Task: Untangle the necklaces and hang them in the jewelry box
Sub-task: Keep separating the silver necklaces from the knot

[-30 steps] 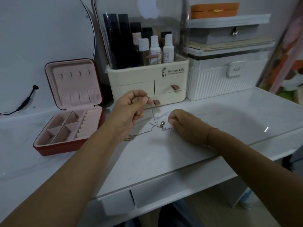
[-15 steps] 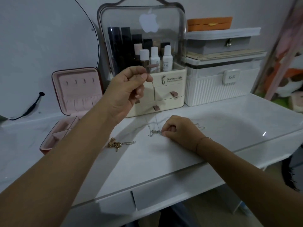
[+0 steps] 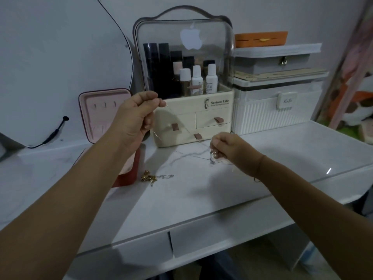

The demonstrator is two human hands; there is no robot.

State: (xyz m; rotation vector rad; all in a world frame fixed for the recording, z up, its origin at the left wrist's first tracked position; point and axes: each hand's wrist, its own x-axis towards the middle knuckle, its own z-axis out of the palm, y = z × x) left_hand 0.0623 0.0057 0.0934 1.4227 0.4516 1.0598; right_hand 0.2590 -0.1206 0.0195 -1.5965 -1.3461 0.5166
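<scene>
My left hand (image 3: 137,116) is raised above the table and pinches one end of a thin silver necklace (image 3: 182,128). The chain runs slanting down to my right hand (image 3: 230,149), which pinches it near its pendant just above the tabletop. A gold necklace (image 3: 150,177) lies bunched on the white marble table (image 3: 201,199) with a short silver piece beside it. The red jewelry box (image 3: 101,114) stands open at the left, its pink lid upright with small hooks; my left forearm hides most of its tray.
A cream cosmetics organiser (image 3: 191,118) with bottles and small drawers stands behind my hands. White storage cases (image 3: 276,108) are stacked to its right. A round mirror (image 3: 60,67) with a black cable leans at the left. The table's front edge has drawers.
My left hand has lifted the silver necklace's end higher. My right hand has come up off the table with the pendant end, pulling the chain taut and away from the gold necklace.
</scene>
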